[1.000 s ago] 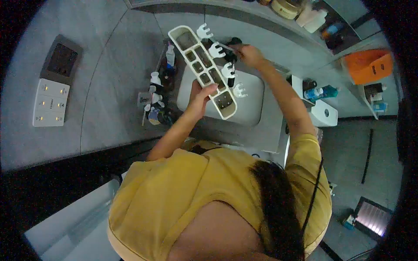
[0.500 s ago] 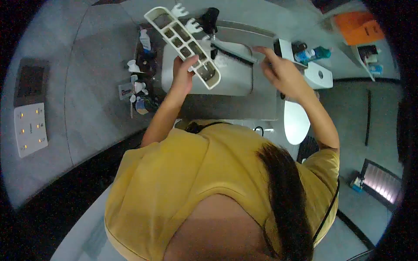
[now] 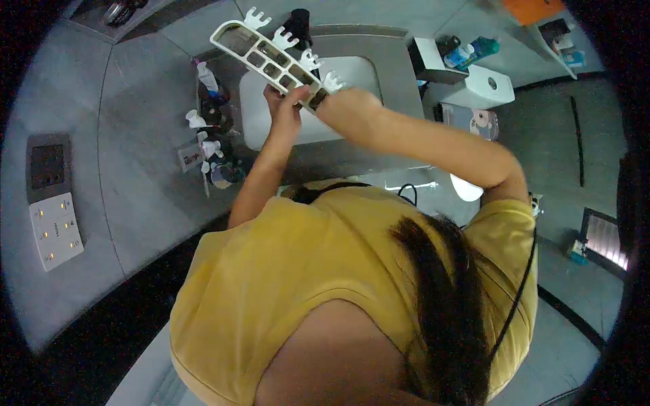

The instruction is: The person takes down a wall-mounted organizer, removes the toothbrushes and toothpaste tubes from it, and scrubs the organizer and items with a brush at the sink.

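My left hand grips a long white plastic rack with several compartments and fork-like hooks along its far side. The rack is tilted above the sink, its upper end toward the back left. My right hand is closed at the rack's lower right end, its back toward me. Its fingertips and whatever they hold are hidden there. Below the rack lies the white basin, with a black faucet behind it.
Bottles and small items crowd the counter left of the sink. At the right stand a black-and-white box, a green bottle and a white rounded container. A switch panel is on the far left.
My right hand has moved left from beside the basin to the rack's lower end. The dark bristled strip near its fingers is out of sight. The rack has shifted slightly up and left.
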The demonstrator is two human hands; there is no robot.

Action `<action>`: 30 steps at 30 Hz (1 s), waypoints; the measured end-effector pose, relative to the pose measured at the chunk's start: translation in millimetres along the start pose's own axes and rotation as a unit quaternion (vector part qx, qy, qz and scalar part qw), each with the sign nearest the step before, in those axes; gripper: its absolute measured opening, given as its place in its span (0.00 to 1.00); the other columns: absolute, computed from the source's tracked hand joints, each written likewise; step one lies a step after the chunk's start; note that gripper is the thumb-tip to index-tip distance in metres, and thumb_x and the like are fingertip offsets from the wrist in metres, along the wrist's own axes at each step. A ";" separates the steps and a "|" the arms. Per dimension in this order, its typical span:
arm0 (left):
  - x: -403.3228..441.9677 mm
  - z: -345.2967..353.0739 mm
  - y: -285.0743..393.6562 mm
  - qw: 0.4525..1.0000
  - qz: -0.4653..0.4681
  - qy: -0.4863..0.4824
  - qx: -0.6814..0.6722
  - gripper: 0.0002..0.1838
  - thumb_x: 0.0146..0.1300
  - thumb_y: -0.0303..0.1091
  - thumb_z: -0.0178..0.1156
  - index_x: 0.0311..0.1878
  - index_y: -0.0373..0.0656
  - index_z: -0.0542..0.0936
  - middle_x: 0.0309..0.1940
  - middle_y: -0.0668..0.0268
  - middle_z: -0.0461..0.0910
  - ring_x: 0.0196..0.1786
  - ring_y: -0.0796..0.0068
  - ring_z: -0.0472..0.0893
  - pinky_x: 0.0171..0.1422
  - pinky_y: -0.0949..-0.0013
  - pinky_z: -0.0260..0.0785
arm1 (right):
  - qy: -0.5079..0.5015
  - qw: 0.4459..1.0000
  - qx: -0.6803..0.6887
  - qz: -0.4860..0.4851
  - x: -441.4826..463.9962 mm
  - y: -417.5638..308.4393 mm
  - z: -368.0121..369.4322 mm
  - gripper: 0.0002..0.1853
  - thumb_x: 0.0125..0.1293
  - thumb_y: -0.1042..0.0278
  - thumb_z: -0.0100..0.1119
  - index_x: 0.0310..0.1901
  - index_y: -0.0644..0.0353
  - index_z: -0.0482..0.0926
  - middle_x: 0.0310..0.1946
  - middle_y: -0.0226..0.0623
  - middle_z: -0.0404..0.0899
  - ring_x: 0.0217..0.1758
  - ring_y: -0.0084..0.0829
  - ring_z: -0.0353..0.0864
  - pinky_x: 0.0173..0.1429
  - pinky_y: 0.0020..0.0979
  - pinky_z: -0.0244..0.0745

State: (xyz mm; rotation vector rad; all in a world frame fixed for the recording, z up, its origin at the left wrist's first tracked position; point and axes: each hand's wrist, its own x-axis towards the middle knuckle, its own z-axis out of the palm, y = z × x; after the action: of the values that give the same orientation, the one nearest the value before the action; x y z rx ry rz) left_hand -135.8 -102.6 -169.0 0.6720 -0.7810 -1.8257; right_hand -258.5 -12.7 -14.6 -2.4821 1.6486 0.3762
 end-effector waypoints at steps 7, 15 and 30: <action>16.1 -4.7 4.2 0.996 0.032 -0.001 0.078 0.40 0.42 0.21 0.65 0.56 0.41 0.51 0.48 0.58 0.64 0.48 0.64 0.70 0.48 0.63 0.67 | 0.036 0.992 -0.089 -0.085 11.4 4.5 22.2 0.05 0.51 0.72 0.54 0.30 0.62 0.76 0.28 0.42 0.79 0.31 0.39 0.82 0.32 0.34 0.77; 15.8 -9.1 -22.3 0.992 0.053 -0.028 0.108 0.45 0.41 0.20 0.66 0.57 0.42 0.46 0.49 0.57 0.60 0.53 0.64 0.65 0.57 0.63 0.62 | -0.051 0.998 -0.012 -0.023 20.0 -1.9 64.4 0.06 0.49 0.73 0.57 0.31 0.61 0.78 0.30 0.40 0.79 0.36 0.38 0.80 0.37 0.33 0.77; 24.9 -50.6 -80.0 0.989 0.093 -0.012 0.112 0.42 0.41 0.17 0.62 0.55 0.42 0.47 0.52 0.59 0.57 0.54 0.67 0.65 0.57 0.64 0.65 | -0.082 0.986 -0.102 0.100 41.7 21.5 71.8 0.13 0.58 0.67 0.52 0.47 0.50 0.74 0.38 0.40 0.78 0.42 0.37 0.79 0.44 0.40 0.74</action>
State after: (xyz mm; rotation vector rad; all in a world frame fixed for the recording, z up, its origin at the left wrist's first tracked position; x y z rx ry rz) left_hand -152.8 -113.0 -264.8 0.6971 -1.0400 -1.5941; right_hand -272.3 -40.0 -94.6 -2.3476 1.8775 0.7893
